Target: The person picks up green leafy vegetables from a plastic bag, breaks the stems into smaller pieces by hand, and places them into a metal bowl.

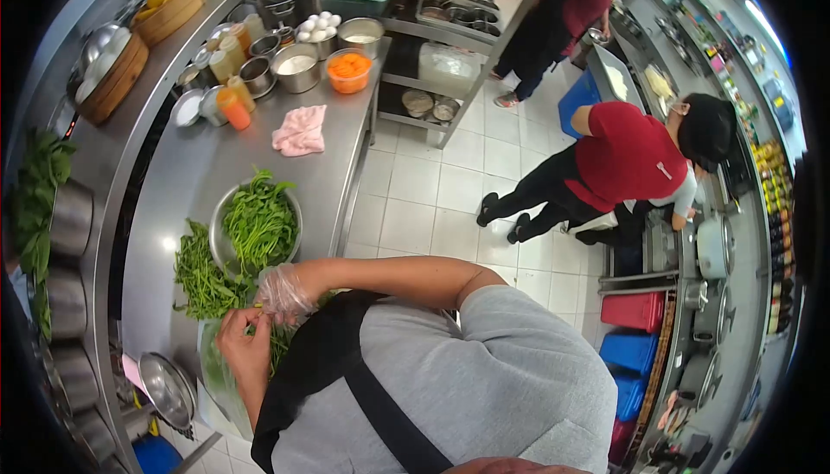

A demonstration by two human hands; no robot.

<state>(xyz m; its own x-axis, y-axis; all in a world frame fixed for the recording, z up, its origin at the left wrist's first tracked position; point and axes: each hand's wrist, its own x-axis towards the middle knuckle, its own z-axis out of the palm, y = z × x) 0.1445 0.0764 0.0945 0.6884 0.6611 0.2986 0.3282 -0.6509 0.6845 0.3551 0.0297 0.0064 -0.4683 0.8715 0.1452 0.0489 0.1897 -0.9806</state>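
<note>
My right hand, in a clear plastic glove, and my bare left hand meet at the fingertips over the steel counter. Between them is a small bit of green stem; the glove blurs the right fingers. Just beyond, a metal bowl holds leafy green vegetables. A loose pile of thin green stems and leaves lies against the bowl's left side. More greens show partly behind my hands, near my black apron. Under my left wrist is a clear plastic bag with green inside.
A pink cloth, an orange-filled tub, sauce bottles and eggs stand farther along the counter. A metal bowl sits lower left. Co-workers in red shirts stand across the tiled aisle.
</note>
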